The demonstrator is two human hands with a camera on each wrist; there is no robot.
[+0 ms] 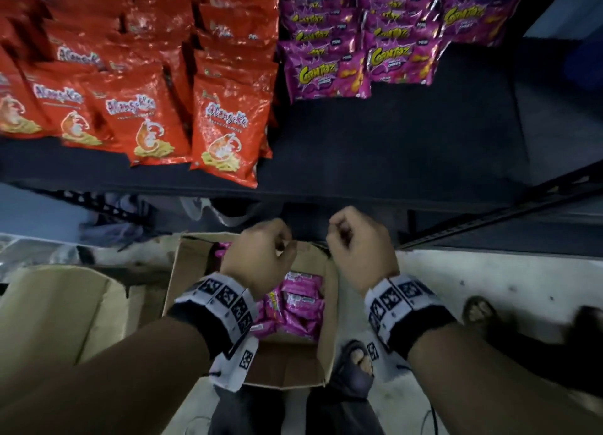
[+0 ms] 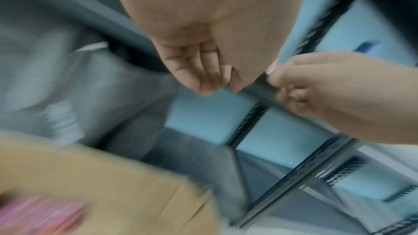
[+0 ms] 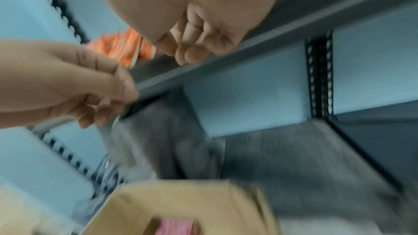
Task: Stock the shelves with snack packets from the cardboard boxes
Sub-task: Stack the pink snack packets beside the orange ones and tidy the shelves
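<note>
Glossy crinkled foil on orange snack packets [image 1: 225, 131] at shelf's left end & purple snack packets [image 1: 329, 75] at back. Shelf [image 1: 391, 140]: dark matt board. Open cardboard box [image 1: 191, 264]: plain brown, matt, holding shiny pink packets [image 1: 301, 307]. Floor [image 1: 489, 281]: rough, pale, speckled.

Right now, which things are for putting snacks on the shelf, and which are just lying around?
For the job: open box, pink packets in it, shelf, purple packets stocked there.

Just there: orange packets, second box, sandal.
</note>
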